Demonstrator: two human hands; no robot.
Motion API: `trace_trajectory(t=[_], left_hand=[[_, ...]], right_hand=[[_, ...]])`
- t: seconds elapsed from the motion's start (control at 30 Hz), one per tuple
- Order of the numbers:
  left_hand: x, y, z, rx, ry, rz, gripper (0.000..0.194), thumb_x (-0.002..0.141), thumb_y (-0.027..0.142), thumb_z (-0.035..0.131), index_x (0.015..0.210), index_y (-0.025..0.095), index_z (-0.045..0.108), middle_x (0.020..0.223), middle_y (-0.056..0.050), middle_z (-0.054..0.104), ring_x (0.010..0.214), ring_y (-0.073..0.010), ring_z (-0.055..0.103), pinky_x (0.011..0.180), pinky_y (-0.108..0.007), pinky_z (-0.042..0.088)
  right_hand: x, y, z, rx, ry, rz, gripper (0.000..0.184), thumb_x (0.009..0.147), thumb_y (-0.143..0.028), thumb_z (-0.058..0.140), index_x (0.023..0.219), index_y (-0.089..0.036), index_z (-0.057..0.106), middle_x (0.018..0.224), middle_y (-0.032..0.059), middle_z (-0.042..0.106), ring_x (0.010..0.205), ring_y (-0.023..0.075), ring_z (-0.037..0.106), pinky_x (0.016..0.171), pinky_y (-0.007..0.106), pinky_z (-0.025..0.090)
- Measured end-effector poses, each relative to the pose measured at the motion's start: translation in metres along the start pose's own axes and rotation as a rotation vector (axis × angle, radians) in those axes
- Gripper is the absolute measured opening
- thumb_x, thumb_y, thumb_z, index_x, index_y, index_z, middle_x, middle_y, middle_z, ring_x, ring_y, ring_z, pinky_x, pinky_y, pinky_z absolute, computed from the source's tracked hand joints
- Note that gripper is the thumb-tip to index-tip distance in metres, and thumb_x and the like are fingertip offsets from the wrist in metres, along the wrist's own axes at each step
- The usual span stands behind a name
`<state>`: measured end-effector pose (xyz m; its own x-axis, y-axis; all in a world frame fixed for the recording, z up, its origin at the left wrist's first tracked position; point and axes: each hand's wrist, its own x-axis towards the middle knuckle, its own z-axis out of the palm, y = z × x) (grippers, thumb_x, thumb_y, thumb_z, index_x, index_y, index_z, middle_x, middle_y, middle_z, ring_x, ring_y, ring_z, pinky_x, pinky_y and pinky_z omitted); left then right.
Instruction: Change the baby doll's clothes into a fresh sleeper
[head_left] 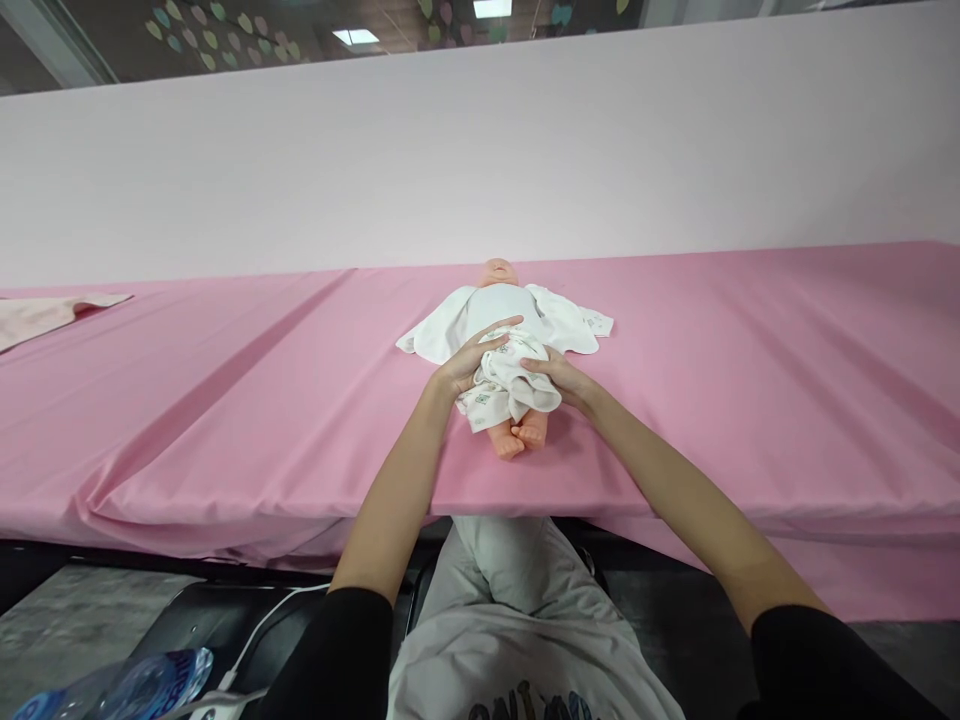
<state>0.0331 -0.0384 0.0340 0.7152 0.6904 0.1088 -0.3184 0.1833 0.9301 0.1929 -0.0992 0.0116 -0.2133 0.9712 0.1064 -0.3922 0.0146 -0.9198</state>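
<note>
A baby doll (499,272) lies on its back, head toward the wall and bare feet (517,438) toward me. Under and beside its body a white garment (435,325) is spread out to both sides. White printed baby pants (516,372) are bunched around its hips and legs. My left hand (480,358) grips the cloth at the left of the waist, its fingers reaching across the belly. On the other side my right hand (559,376) holds the bunched fabric, thumb on top. Part of its fingers is hidden behind the cloth.
A pink cloth (262,400) covers the table, wrinkled at the left. A pale folded cloth (52,315) lies at the far left. Behind stands a white wall (480,160). Below left are a plastic bottle (127,685), a white cable (259,630) and a black chair (202,620).
</note>
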Motion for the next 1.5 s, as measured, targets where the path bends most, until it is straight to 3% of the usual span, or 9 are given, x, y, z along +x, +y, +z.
trace_trajectory(t=[0.2, 0.37, 0.53, 0.7, 0.83, 1.0, 1.27, 1.5], left_hand=[[0.002, 0.001, 0.002, -0.015, 0.004, -0.055, 0.055, 0.079, 0.017, 0.06, 0.132, 0.018, 0.047, 0.096, -0.009, 0.07, 0.076, -0.0172, 0.068, 0.063, -0.023, 0.054], [0.001, 0.003, 0.007, -0.001, -0.01, -0.074, 0.049, 0.08, 0.026, 0.061, 0.127, 0.015, 0.053, 0.1, -0.011, 0.069, 0.081, -0.0189, 0.067, 0.067, -0.025, 0.054], [-0.007, 0.006, 0.01, 0.104, -0.085, -0.005, 0.076, 0.062, 0.017, 0.077, 0.132, 0.018, 0.048, 0.109, -0.01, 0.066, 0.098, -0.0226, 0.063, 0.084, -0.029, 0.05], [-0.009, 0.005, 0.008, 0.158, -0.071, 0.028, 0.089, 0.058, 0.019, 0.078, 0.138, 0.02, 0.039, 0.105, -0.01, 0.066, 0.092, -0.022, 0.064, 0.078, -0.029, 0.051], [-0.007, 0.002, 0.005, 0.172, -0.047, 0.044, 0.087, 0.057, 0.015, 0.078, 0.136, 0.019, 0.041, 0.1, -0.008, 0.067, 0.079, -0.0169, 0.065, 0.072, -0.025, 0.052], [-0.007, 0.0, 0.004, 0.17, -0.064, 0.024, 0.086, 0.06, 0.019, 0.077, 0.137, 0.02, 0.039, 0.092, -0.005, 0.066, 0.067, -0.0161, 0.066, 0.067, -0.028, 0.054], [-0.001, -0.002, 0.003, 0.226, -0.011, 0.099, 0.076, 0.057, 0.018, 0.079, 0.127, 0.018, 0.05, 0.096, -0.005, 0.066, 0.085, -0.0167, 0.063, 0.074, -0.024, 0.051], [-0.002, -0.002, 0.003, 0.2, -0.075, 0.067, 0.077, 0.056, 0.02, 0.08, 0.127, 0.02, 0.051, 0.106, -0.008, 0.065, 0.095, -0.022, 0.062, 0.08, -0.029, 0.05]], right_hand=[[0.005, 0.003, -0.002, 0.075, 0.003, 0.019, 0.03, 0.069, -0.021, 0.073, 0.095, -0.016, 0.06, 0.08, 0.0016, 0.066, 0.069, 0.0129, 0.06, 0.067, 0.025, 0.051], [0.005, 0.002, -0.001, 0.13, -0.11, 0.0, 0.02, 0.071, -0.027, 0.073, 0.074, -0.016, 0.057, 0.052, -0.0066, 0.047, 0.048, 0.0064, 0.044, 0.054, 0.019, 0.045], [0.004, 0.002, -0.002, 0.067, -0.07, -0.028, 0.027, 0.073, -0.033, 0.072, 0.091, -0.016, 0.061, 0.072, 0.0001, 0.061, 0.066, 0.0124, 0.056, 0.066, 0.025, 0.049], [0.007, 0.002, -0.003, 0.087, -0.087, 0.025, 0.026, 0.066, -0.028, 0.076, 0.062, -0.016, 0.053, 0.048, -0.0061, 0.045, 0.044, 0.0057, 0.039, 0.046, 0.018, 0.038], [0.012, 0.006, -0.006, 0.14, -0.02, 0.05, 0.02, 0.062, -0.017, 0.074, 0.072, -0.014, 0.057, 0.062, -0.0033, 0.056, 0.055, 0.0073, 0.049, 0.052, 0.018, 0.043], [0.014, 0.011, -0.013, 0.166, -0.086, 0.012, 0.02, 0.066, -0.016, 0.068, 0.084, -0.014, 0.06, 0.074, -0.0003, 0.062, 0.063, 0.0099, 0.054, 0.058, 0.02, 0.048], [0.014, 0.011, -0.014, 0.16, -0.087, 0.005, 0.038, 0.054, -0.006, 0.055, 0.091, -0.015, 0.059, 0.081, 0.0021, 0.067, 0.075, 0.0177, 0.061, 0.06, 0.025, 0.051], [0.011, 0.001, -0.008, 0.243, -0.136, 0.056, 0.047, 0.049, -0.01, 0.05, 0.095, -0.011, 0.06, 0.087, 0.0072, 0.068, 0.082, 0.0234, 0.063, 0.071, 0.034, 0.053]])
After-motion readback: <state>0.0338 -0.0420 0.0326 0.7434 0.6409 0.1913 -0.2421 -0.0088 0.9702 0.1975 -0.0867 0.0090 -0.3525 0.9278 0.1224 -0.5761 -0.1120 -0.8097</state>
